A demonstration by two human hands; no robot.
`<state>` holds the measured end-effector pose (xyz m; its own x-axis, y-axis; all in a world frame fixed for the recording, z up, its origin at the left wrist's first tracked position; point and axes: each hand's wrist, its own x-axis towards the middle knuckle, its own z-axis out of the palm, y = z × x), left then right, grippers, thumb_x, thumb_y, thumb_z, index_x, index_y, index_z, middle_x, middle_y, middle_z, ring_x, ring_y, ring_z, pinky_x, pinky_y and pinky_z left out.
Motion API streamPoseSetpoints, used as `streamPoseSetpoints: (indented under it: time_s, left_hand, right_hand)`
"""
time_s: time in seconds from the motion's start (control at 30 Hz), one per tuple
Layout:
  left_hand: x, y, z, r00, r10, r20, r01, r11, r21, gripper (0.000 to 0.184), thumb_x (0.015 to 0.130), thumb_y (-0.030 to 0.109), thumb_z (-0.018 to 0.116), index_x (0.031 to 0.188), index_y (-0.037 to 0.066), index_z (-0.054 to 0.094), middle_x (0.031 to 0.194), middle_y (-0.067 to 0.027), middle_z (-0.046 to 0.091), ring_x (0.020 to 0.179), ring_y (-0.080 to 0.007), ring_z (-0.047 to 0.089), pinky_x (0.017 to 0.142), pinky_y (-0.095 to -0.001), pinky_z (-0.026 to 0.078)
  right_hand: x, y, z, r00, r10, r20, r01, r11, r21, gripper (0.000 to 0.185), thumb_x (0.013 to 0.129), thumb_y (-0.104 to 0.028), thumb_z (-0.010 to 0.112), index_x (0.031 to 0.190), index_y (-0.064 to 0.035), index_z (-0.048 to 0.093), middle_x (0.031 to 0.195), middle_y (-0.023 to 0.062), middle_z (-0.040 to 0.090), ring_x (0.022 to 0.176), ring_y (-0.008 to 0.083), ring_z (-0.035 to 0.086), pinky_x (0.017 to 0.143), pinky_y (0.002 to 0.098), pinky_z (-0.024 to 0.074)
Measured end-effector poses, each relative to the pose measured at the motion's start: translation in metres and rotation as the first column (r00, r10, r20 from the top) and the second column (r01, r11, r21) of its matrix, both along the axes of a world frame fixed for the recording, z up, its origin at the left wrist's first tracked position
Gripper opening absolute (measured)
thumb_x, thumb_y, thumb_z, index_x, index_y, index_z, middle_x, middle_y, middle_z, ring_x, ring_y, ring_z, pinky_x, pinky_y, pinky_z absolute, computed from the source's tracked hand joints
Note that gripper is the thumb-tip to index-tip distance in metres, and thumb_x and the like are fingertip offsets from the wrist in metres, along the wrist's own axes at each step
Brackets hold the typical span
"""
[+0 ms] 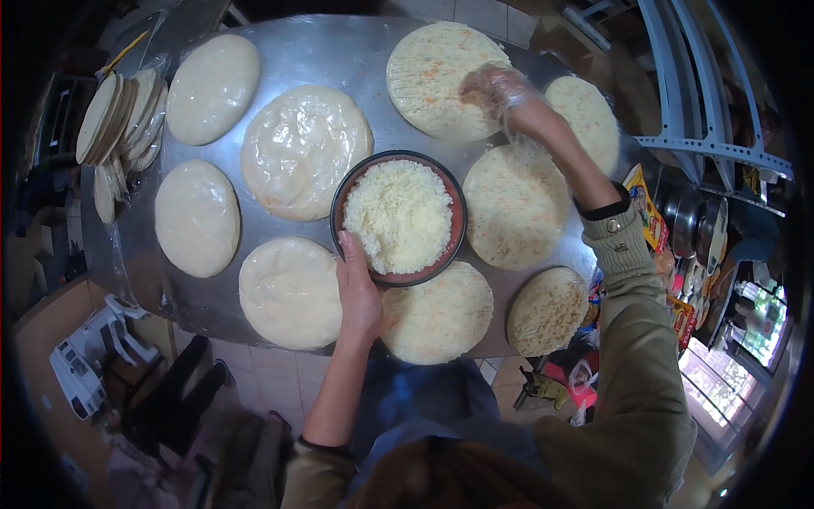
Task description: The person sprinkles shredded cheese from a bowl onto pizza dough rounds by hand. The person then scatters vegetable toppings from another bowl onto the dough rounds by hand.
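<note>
My left hand (359, 293) grips the rim of a dark-edged reddish bowl (336, 222) filled with white crumbly grains (398, 216), thumb over the near left side. At the upper right, my right hand (494, 90), in a clear plastic glove, is over a round flat dough (441, 76) with orange flecks and pale crumbs. Its fingers point down and are blurred, so whatever they hold is hidden. Another flecked round (515, 208) lies right of the bowl, and one (438, 314) lies below it. Smooth, shiny dough rounds (305, 153) are left of the bowl.
A metal table (280, 59) carries the rounds, including a browner one (547, 311) at the lower right. Stacked discs in plastic (127, 119) hang at the left edge. Colourful packets (647, 212) and blue metal shelving (712, 148) stand right. Another person's dark-clothed legs (182, 382) show lower left.
</note>
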<state>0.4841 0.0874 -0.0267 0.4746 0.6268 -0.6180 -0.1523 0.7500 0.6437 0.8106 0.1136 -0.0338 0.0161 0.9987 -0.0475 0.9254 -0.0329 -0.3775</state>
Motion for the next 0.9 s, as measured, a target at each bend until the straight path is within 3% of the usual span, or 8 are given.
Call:
streamPoseSetpoints:
  time_s: [0.2,0.3,0.4,0.5,0.6,0.7,0.8,0.9]
  left_hand:
    - [0.002,0.002,0.002,0.999,0.023,-0.035,-0.023,1.000,0.015,0.069,0.099,0.052,0.030,0.139,-0.004,0.025,0.135,-0.0206,0.042,0.120,-0.0284,0.051,0.095,-0.0412,0.049]
    - [0.004,0.004,0.005,0.999,-0.021,-0.043,0.021,1.000,0.022,0.073,0.097,0.056,0.029,0.140,-0.002,0.026,0.138,-0.0169,0.042,0.123,-0.0253,0.049,0.097,-0.0391,0.048]
    - [0.005,0.004,0.007,0.999,-0.028,-0.029,0.028,1.000,0.008,0.073,0.097,0.056,0.029,0.140,-0.003,0.026,0.138,-0.0173,0.042,0.124,-0.0254,0.048,0.098,-0.0393,0.047]
    - [0.006,0.003,0.006,0.998,-0.023,-0.060,0.023,1.000,0.000,0.073,0.097,0.056,0.029,0.140,-0.003,0.026,0.138,-0.0177,0.042,0.124,-0.0256,0.048,0.099,-0.0394,0.046]
    - [0.005,0.002,0.002,0.998,-0.036,-0.045,0.037,0.999,0.018,0.072,0.097,0.056,0.030,0.140,-0.002,0.027,0.137,-0.0179,0.042,0.124,-0.0259,0.048,0.099,-0.0394,0.046]
    - [0.009,0.003,0.002,0.999,-0.039,-0.027,0.039,0.999,0.019,0.072,0.097,0.055,0.030,0.139,-0.002,0.028,0.137,-0.0177,0.042,0.125,-0.0261,0.047,0.099,-0.0394,0.046]
    - [0.012,0.002,-0.003,0.998,-0.001,-0.060,0.001,1.000,0.002,0.071,0.097,0.055,0.030,0.139,-0.002,0.028,0.136,-0.0177,0.043,0.123,-0.0263,0.049,0.098,-0.0394,0.047]
    - [0.018,0.004,-0.007,0.998,-0.027,-0.057,0.029,0.999,0.027,0.069,0.098,0.054,0.032,0.138,-0.002,0.028,0.134,-0.0179,0.042,0.120,-0.0260,0.050,0.093,-0.0391,0.050]
  right_hand:
    - [0.012,0.004,-0.004,0.982,-0.167,-0.088,0.158,0.982,-0.102,0.016,0.084,-0.005,0.059,0.100,-0.0049,0.063,0.098,0.0138,0.066,0.092,0.0284,0.063,0.080,0.0352,0.0514]
    - [0.022,0.025,-0.013,0.993,-0.111,-0.029,0.113,0.992,0.061,0.018,0.085,-0.006,0.059,0.103,-0.0056,0.064,0.099,0.0137,0.066,0.092,0.0288,0.063,0.081,0.0340,0.0516]
    - [0.052,0.066,-0.032,0.993,-0.116,-0.021,0.117,0.990,0.083,0.020,0.087,-0.011,0.058,0.105,-0.0058,0.064,0.100,0.0147,0.066,0.089,0.0283,0.064,0.079,0.0337,0.0522]
    - [0.068,0.089,-0.044,0.977,0.045,0.209,-0.091,0.972,0.218,0.021,0.090,-0.017,0.058,0.105,-0.0047,0.065,0.096,0.0127,0.068,0.082,0.0238,0.066,0.074,0.0320,0.0532]
    - [0.067,0.100,-0.040,0.976,-0.187,-0.109,0.179,0.981,-0.077,0.031,0.082,-0.025,0.061,0.107,-0.0070,0.066,0.108,0.0221,0.061,0.102,0.0347,0.058,0.088,0.0399,0.0453]
    - [0.066,0.087,-0.042,0.977,-0.180,-0.112,0.197,0.967,0.163,0.024,0.083,-0.022,0.058,0.094,-0.0031,0.066,0.104,0.0239,0.062,0.099,0.0324,0.060,0.085,0.0420,0.0455]
    - [0.062,0.064,-0.028,0.986,-0.161,0.045,0.136,0.929,0.345,0.020,0.082,-0.021,0.059,0.086,-0.0025,0.066,0.088,0.0219,0.065,0.084,0.0337,0.063,0.076,0.0435,0.0486]
    - [0.011,0.040,0.043,0.860,-0.303,-0.411,0.281,0.953,-0.114,0.024,0.091,-0.021,0.058,0.107,-0.0044,0.066,0.095,0.0106,0.069,0.079,0.0181,0.065,0.071,0.0296,0.0535]
